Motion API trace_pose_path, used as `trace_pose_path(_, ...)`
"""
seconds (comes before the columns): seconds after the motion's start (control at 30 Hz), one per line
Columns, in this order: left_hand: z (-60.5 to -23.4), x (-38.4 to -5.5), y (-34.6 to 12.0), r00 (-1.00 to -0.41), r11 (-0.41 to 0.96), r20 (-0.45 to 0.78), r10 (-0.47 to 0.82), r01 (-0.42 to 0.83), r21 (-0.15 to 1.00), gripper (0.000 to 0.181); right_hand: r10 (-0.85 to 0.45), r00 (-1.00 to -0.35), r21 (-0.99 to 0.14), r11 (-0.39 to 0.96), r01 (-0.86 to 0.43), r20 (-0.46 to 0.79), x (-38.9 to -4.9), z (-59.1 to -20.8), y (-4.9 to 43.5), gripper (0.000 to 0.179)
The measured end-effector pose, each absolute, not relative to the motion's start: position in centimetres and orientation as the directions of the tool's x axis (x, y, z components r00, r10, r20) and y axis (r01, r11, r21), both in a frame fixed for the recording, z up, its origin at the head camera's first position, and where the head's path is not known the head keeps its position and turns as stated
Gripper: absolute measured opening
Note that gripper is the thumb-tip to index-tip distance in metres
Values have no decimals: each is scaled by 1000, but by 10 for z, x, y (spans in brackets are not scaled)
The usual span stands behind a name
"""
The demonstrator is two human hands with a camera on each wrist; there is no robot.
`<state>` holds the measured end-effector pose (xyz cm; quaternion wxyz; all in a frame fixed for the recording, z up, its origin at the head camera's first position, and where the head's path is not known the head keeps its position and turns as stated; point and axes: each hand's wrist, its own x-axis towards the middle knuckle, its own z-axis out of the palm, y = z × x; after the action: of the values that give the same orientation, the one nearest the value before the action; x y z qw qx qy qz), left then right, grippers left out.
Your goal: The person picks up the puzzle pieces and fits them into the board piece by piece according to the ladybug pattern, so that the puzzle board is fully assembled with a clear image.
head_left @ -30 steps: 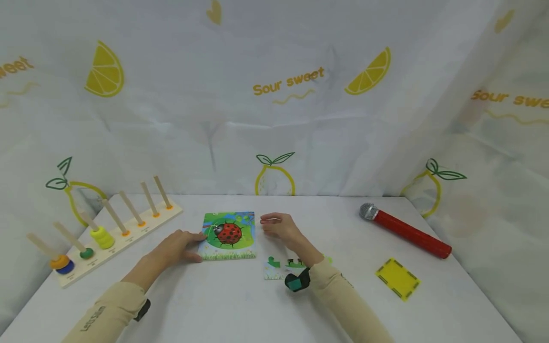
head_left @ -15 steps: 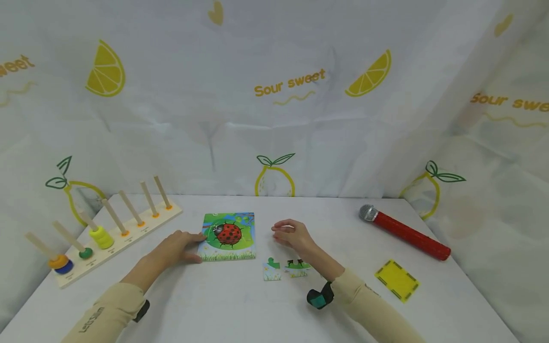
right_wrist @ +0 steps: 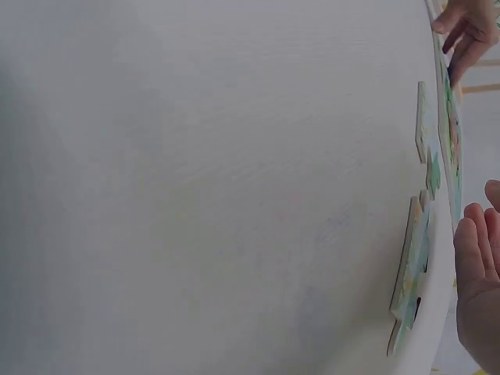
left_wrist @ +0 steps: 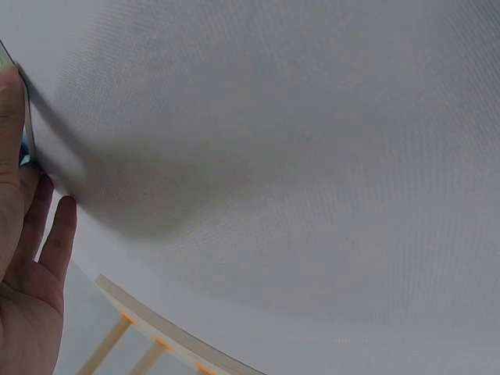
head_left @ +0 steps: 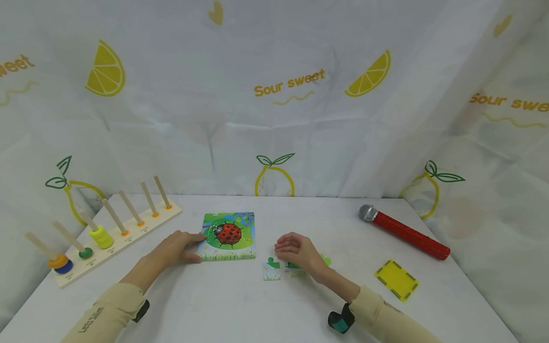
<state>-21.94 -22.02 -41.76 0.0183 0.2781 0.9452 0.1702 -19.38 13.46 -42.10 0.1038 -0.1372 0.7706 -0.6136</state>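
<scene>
With left fingers point(head_left: 195, 236) relaxed, touching the left edge of the board point(head_left: 228, 237) lying on the table point(head_left: 231, 305), and right fingers point(head_left: 288, 244) loosely bent, empty, near the pieces point(head_left: 271, 273), probably dealing with something light and stiff, best pinched at the edges.

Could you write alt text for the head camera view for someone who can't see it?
A person's left hand touches the left edge of a ladybug picture on a white table, while their right hand, apparently holding nothing, partly hides loose puzzle pieces. A pegged wooden board stands at left; a red-handled microphone and yellow card lie at right.
</scene>
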Motion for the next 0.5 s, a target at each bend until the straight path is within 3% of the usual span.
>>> trace_pose_path(0.23,-418,-220,-221,-848,794,54,528,515,324,58,-433,-897,-931,284,-229,88,-188,-428,140,36)
trace_pose_path(0.5,-415,-218,-220,-847,792,49,530,514,328,59,-430,-899,-876,395,-276,90,-184,-429,136,38)
